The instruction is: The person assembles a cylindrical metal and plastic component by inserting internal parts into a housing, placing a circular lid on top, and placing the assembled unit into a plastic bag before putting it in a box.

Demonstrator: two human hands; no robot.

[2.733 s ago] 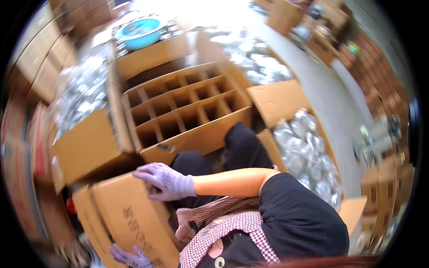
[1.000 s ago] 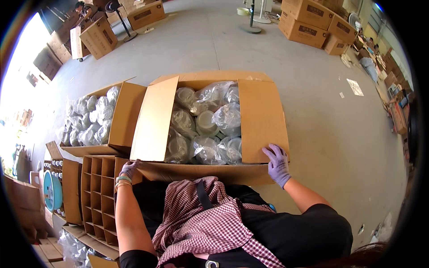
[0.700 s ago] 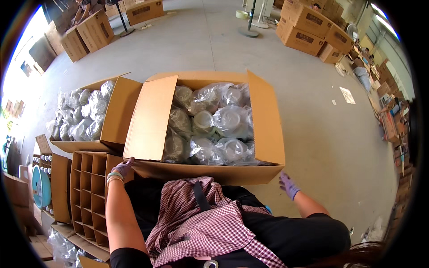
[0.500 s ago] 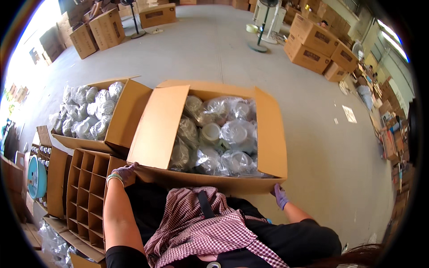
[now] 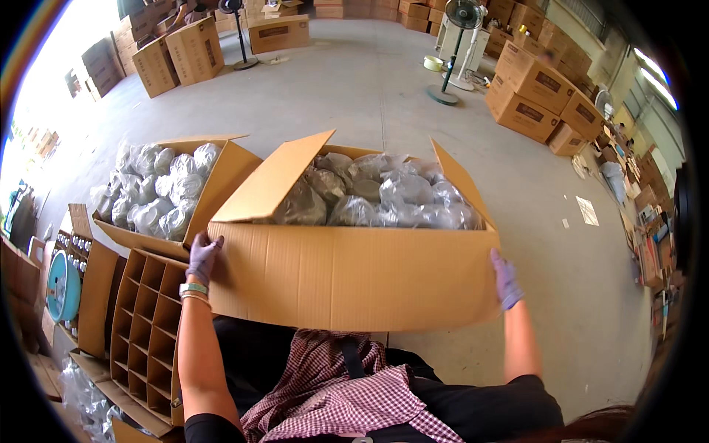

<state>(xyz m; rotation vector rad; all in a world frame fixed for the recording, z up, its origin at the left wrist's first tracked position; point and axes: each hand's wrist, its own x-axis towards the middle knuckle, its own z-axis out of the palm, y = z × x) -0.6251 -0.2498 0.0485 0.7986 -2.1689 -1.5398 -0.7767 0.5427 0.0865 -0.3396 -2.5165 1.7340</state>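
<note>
In front of me a cardboard box (image 5: pixel 354 277) is tipped, its near wall turned up broadly into view. Several jars or similar rounded vessels in clear plastic wrap (image 5: pixel 402 190) fill it, and its left and right flaps stand up. My left hand (image 5: pixel 204 255), in a thin purple glove, clasps the box's near left corner, thumb toward the front wall. At the near right corner my right hand (image 5: pixel 507 279), also gloved, grips the side; its fingers are partly hidden. The box's underside is out of sight.
Left of it stands another open box (image 5: pixel 225 184) packed with plastic-wrapped items. Nearer lies a cardboard divider grid (image 5: pixel 148 317), beside a box of small bottles and a blue basin (image 5: pixel 63 286). A standing fan (image 5: pixel 443 94) and stacked cartons (image 5: pixel 535 88) are farther off.
The box has tipped, bringing its near wall into view where mostly its top showed before. My hands have moved up with its corners, and the flaps stand more upright.
</note>
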